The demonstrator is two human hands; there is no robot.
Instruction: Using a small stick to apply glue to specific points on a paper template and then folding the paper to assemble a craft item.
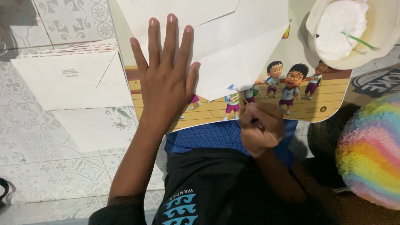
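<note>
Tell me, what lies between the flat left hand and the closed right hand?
In the head view, between the left hand and the right hand lie the lower corner of the white folded paper and a strip of the cartoon board under it.

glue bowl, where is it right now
In the head view the white bowl of glue sits at the top right, on the corner of the cartoon board, above the right hand and right of the white envelope.
</note>
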